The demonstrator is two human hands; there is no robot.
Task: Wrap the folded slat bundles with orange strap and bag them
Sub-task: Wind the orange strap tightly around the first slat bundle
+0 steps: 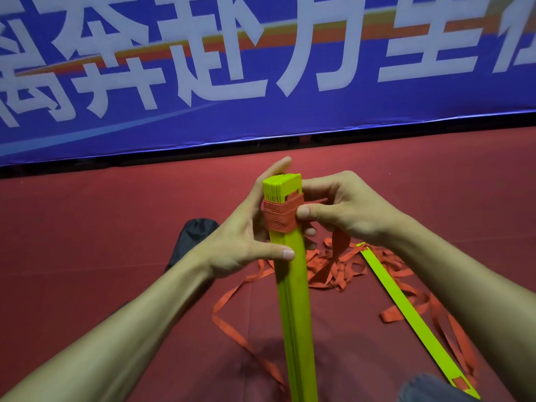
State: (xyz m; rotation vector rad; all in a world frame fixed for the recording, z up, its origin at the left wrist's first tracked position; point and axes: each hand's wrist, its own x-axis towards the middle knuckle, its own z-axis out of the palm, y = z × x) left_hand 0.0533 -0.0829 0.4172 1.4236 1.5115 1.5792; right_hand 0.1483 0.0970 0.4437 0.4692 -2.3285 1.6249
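A bundle of yellow-green slats [294,300] stands nearly upright in front of me, its top end level with my hands. Orange strap [280,217] is wound several times around the bundle just below the top. My left hand [246,236] grips the bundle from the left, thumb across its front below the wrap. My right hand [342,210] pinches the strap at the wrap's right edge with its thumb, the fingers curled behind. Loose orange strap [327,268] trails from the bundle in a heap on the red floor. A black bag [191,239] lies behind my left wrist.
One loose yellow-green slat [412,311] lies on the floor to the right, over the strap tangle. A blue banner [261,68] with white characters stands along the far edge of the red floor [87,227]. A grey-clad knee [429,387] shows at the bottom right.
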